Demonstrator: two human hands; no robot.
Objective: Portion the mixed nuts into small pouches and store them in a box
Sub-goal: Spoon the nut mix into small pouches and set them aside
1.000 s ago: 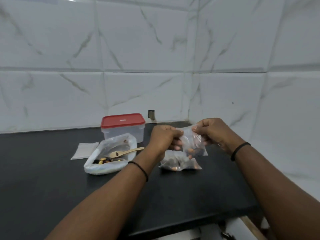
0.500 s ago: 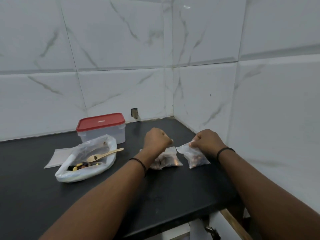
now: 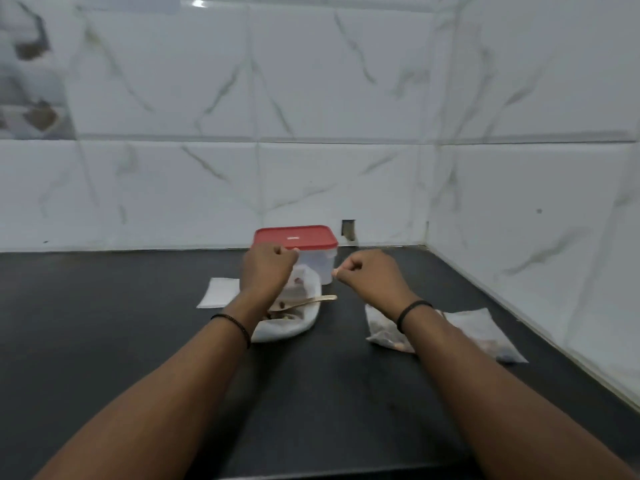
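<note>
Surface [image 3: 104, 341] of dark stone carried a flat empty pouch [image 3: 218, 292] at far left. Beside it lay the nut bag [image 3: 294, 323] with a wooden spoon [image 3: 311, 301] inside. The left hand [image 3: 268, 268], fingers curled and holding nothing, hovered before the red-lidded box [image 3: 304, 239]. The right hand [image 3: 370, 275] was likewise fisted and empty. Two filled pouches [image 3: 478, 327] lay on the right, partly under the right forearm.

We note the box [image 3: 304, 252] at the back of the surface [image 3: 138, 341], near the wall. Before it lies the bag [image 3: 294, 317] with the spoon [image 3: 308, 302] in it. An empty pouch [image 3: 218, 292] lies left of the bag; two filled pouches [image 3: 481, 332] lie well right.
</note>
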